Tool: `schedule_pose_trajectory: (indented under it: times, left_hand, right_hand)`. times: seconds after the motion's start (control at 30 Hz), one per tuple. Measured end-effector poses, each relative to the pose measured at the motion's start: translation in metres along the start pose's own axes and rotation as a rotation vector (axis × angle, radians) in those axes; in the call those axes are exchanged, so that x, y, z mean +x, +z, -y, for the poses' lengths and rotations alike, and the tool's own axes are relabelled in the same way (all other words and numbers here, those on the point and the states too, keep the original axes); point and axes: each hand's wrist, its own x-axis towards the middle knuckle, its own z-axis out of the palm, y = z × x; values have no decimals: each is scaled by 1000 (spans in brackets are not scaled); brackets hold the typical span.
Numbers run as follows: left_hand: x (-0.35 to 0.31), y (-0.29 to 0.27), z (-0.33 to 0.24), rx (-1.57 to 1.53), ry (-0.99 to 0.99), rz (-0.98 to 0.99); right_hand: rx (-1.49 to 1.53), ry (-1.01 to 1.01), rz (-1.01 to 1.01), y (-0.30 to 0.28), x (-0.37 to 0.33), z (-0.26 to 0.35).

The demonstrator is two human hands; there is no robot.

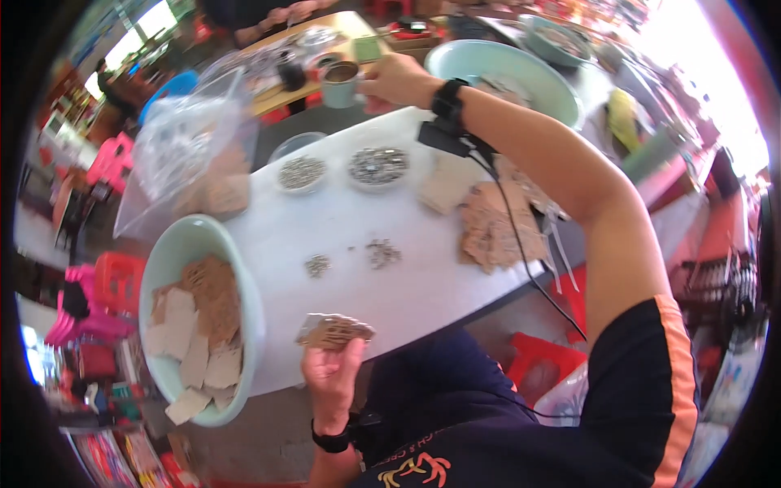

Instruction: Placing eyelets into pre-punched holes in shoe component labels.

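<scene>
A pale green basin [259,317] stands at the left edge of the white counter [285,232], with brown and off-white cardboard-like pieces inside, one leaning out over its near rim. Beyond it, by the far left corner, sits a clear plastic bag [181,142]. Next, near the far edge, comes a round dish [302,192] filled with small metal parts. A small pile [318,265] of metal bits lies in the middle of the counter. The left hand [332,376], over the near edge, pinches a brown flat piece [333,332] between thumb and fingers. Past the far edge is a light green mug [339,93]; the right hand [399,81] reaches across and grips it by its right side. A second dish [378,189], holding shiny metal parts, sits near the far edge, with a looser pile [383,253] nearer the middle. Toward the right edge lie an off-white slab [447,183] and, overlapping it, brown layered pieces [498,232]. A larger basin [451,58] stands beyond the far right corner.
</scene>
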Motion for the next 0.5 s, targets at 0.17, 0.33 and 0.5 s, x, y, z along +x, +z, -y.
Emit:
schedule_pose_trajectory:
  times: [0.17,0.33,0.5]
  left_hand:
    - [4,3,-3,-24,40,2]
    - [10,9,0,-55,97,24]
    - [8,3,5,-75,117,25]
  right_hand:
    - [123,69,16,-44,-58,34]
    - [115,63,45,-103,-142,47]
    - [47,161,3,-149,-223,56]
